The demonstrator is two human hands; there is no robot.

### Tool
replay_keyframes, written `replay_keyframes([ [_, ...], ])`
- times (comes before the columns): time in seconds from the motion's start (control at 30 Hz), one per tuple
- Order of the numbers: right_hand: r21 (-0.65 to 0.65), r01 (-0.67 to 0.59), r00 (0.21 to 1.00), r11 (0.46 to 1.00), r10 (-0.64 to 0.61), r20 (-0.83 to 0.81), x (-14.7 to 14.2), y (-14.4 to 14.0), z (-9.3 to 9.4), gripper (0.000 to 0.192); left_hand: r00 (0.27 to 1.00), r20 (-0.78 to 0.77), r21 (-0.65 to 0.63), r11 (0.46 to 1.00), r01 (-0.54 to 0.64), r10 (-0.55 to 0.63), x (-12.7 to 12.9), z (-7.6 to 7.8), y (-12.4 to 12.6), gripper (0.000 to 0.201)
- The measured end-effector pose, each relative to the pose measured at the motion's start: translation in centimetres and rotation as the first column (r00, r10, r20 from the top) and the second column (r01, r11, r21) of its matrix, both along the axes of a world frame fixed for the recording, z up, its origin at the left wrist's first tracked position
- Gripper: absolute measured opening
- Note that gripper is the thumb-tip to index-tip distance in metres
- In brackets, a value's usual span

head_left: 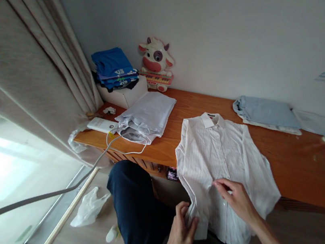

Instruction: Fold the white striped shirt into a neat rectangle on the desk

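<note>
A white pin-striped shirt (215,150) lies front-up on the wooden table (302,158), collar toward the wall, its hem hanging over the near edge. My left hand (180,231) grips the lower left edge of the shirt near the hem. My right hand (236,198) rests on the button placket in the lower middle, fingers pinching the cloth.
A folded white garment (147,116) and a white power bank (102,125) with a cable lie at the left end. Folded blue clothes (113,68) sit on a white box beside a cow toy (156,63). A folded light blue garment (266,113) lies at right. Curtain at left.
</note>
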State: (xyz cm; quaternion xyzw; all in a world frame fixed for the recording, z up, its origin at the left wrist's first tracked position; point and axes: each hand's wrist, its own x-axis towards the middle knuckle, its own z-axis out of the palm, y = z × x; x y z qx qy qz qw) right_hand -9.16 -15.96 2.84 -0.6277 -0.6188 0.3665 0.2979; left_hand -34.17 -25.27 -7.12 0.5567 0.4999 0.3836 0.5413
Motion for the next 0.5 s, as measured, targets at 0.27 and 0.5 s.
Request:
replay_keyframes([
  [0.27, 0.442, -0.113, 0.993, 0.89, 0.115, 0.021, -5.6, 15.8, 0.2, 0.026, 0.962, -0.076, -0.154, 0.951, -0.27, 0.261, 0.3, -4.2, -3.5, 0.034],
  [0.5, 0.484, -0.411, 0.899, 0.773, 0.256, 0.354, -7.0, 26.9, -3.1, 0.041, 0.933, -0.062, -0.21, 0.909, -0.36, 0.355, 0.5, -4.1, -2.9, 0.047],
])
